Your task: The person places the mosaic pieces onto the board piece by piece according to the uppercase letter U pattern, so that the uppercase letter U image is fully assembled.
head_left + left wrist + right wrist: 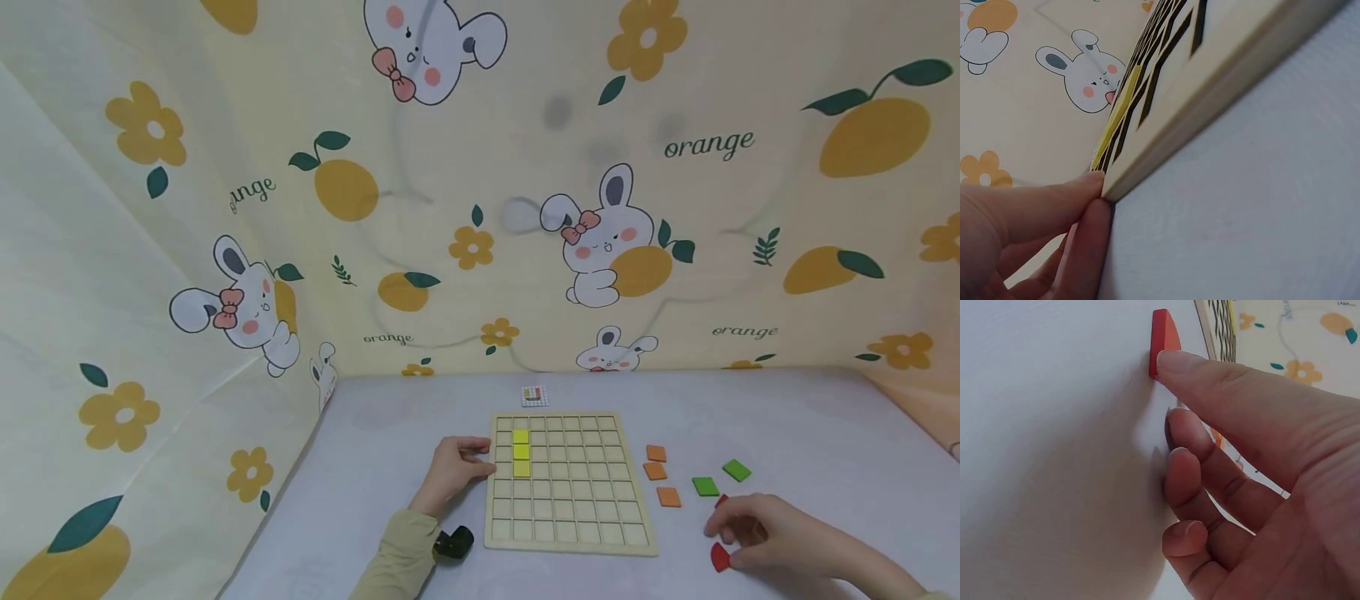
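A pale wooden grid board (566, 483) lies on the table with several yellow square tiles (521, 452) in a column near its upper left. My left hand (455, 471) holds the board's left edge between thumb and fingertips; in the left wrist view the thumb (1054, 203) meets the rim. Right of the board, my right hand (780, 533) has loosely bent fingers, and its thumb touches a red wedge-shaped tile (1159, 340). Another red tile (722, 501) shows partly by the index fingertip; more red is glimpsed between the fingers, mostly hidden.
Orange square tiles (656, 472) lie just right of the board, with green tiles (705, 486) beyond them. A small card with a coloured grid pattern (535, 396) sits behind the board. A black object (454, 543) is by the left wrist. Printed cloth (450, 167) hangs behind.
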{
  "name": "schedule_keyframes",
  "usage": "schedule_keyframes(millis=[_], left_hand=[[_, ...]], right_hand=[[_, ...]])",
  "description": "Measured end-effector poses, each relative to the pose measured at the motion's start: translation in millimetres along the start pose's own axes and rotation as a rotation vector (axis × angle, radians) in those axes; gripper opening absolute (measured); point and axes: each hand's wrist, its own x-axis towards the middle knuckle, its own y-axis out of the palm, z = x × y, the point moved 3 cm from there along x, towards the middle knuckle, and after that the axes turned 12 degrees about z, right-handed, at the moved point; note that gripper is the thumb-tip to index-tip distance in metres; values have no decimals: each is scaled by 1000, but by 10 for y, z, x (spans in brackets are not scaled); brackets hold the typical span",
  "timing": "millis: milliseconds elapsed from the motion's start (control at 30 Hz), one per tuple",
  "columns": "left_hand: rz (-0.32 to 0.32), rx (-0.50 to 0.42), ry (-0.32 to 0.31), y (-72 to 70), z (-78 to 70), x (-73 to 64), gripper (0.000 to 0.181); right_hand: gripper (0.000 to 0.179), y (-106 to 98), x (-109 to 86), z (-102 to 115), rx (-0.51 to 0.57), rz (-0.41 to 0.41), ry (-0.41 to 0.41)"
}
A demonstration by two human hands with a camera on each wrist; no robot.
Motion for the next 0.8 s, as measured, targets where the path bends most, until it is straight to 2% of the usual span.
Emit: schedule_keyframes(millis=[300,533,800], left_hand=[[0,-7,3,-4,5,5,42],[0,-10,-5,-6,-2,4,42],[-2,-6,-5,-1,-12,-4,41]], right_hand=[[19,28,-17,2,3,-32,55],[21,53,5,6,76,-10,64],[11,58,36,-25,185,56,-15]])
